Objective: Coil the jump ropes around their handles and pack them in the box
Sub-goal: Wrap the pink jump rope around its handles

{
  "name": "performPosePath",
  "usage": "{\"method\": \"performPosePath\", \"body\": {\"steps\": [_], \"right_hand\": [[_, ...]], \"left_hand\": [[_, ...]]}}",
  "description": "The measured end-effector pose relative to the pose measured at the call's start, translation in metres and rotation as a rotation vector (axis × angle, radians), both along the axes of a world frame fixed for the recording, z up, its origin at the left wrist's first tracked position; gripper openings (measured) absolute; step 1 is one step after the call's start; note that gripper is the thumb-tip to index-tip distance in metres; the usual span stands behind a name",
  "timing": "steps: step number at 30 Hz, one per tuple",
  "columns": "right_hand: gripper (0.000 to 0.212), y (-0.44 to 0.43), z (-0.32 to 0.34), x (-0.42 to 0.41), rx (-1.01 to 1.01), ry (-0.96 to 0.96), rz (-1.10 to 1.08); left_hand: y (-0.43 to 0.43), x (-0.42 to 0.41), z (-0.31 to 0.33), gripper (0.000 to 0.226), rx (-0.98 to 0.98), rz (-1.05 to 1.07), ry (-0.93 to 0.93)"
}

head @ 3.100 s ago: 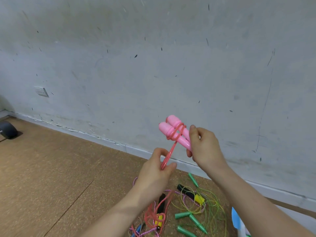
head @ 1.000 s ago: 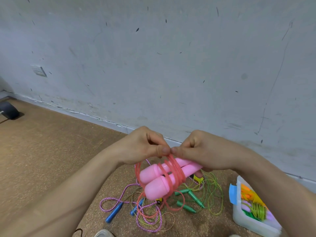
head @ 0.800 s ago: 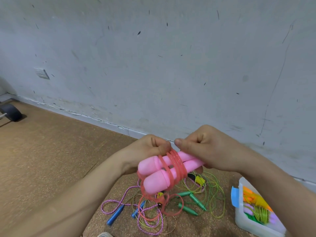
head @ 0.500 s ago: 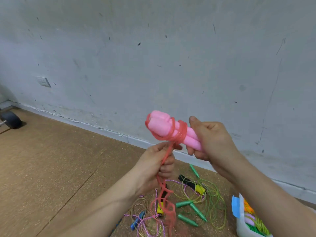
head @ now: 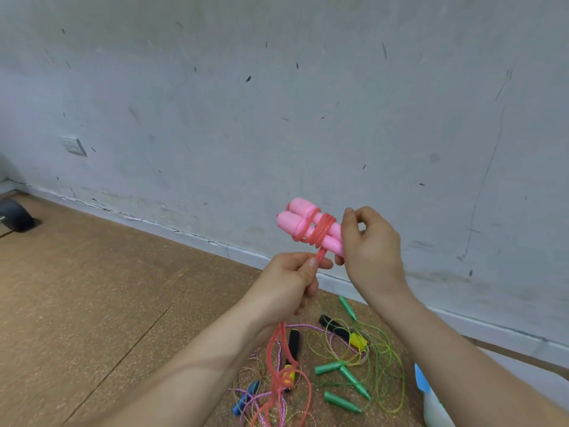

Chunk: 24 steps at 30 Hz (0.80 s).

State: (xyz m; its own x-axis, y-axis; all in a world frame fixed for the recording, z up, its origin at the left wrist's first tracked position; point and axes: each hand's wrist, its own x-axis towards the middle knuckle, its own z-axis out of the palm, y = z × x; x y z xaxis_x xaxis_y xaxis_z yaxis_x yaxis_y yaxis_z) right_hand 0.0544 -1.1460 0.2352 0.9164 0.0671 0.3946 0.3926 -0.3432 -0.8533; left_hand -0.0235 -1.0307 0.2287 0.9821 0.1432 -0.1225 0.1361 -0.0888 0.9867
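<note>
My right hand [head: 371, 251] grips the two pink handles [head: 300, 220] side by side, raised in front of the wall. Several turns of the pink rope [head: 320, 232] are wound around their middle. My left hand [head: 291, 283] pinches the same rope just below the handles. The loose rest of it hangs down past my left wrist to the floor [head: 278, 380]. The white plastic box [head: 435, 409] shows only at the lower right edge, with a blue latch.
On the cork floor below my hands lie tangled ropes: green handles [head: 341, 374] with yellow-green cord, black-and-yellow handles [head: 341, 331], a blue handle [head: 244, 399] with purple cord. A dark wheel [head: 15, 211] sits at far left. The wall is close ahead.
The handles have tipped a little lower and my left hand has slid up the rope close beneath the coil. The view has shifted slightly.
</note>
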Motion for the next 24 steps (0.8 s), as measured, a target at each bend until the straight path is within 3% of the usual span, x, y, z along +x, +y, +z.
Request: {"method": "performPosePath", "body": {"steps": [2, 5, 6, 8, 10, 15, 19, 24], "right_hand": [[0.029, 0.000, -0.003, 0.001, -0.183, -0.103, -0.012], [0.028, 0.001, -0.006, 0.004, -0.441, -0.156, -0.013], [0.029, 0.002, -0.007, 0.005, -0.496, -0.145, -0.007], [0.032, 0.002, -0.008, 0.008, -0.568, -0.094, 0.013], [0.034, 0.002, -0.007, 0.008, -0.665, -0.054, 0.046], [0.041, 0.001, 0.003, 0.000, -0.797, -0.022, 0.166], [0.047, -0.004, 0.012, -0.010, -0.753, -0.075, 0.342], [0.051, -0.011, 0.016, -0.017, -0.664, 0.040, 0.506]], "left_hand": [[0.000, -0.001, 0.000, 0.024, 0.178, 0.000, 0.001], [0.004, -0.007, -0.003, 0.028, 1.033, -0.019, -0.151], [0.005, -0.011, -0.003, 0.034, 1.237, -0.005, -0.222], [0.004, -0.014, 0.000, 0.040, 1.492, -0.028, -0.352], [0.008, -0.014, 0.001, 0.036, 1.602, -0.075, -0.495], [0.034, -0.005, 0.004, 0.009, 1.531, -0.151, -0.670], [0.043, -0.002, 0.014, 0.024, 1.287, -0.197, -0.602], [0.044, -0.006, 0.019, 0.004, 0.767, -0.237, -0.328]]}}
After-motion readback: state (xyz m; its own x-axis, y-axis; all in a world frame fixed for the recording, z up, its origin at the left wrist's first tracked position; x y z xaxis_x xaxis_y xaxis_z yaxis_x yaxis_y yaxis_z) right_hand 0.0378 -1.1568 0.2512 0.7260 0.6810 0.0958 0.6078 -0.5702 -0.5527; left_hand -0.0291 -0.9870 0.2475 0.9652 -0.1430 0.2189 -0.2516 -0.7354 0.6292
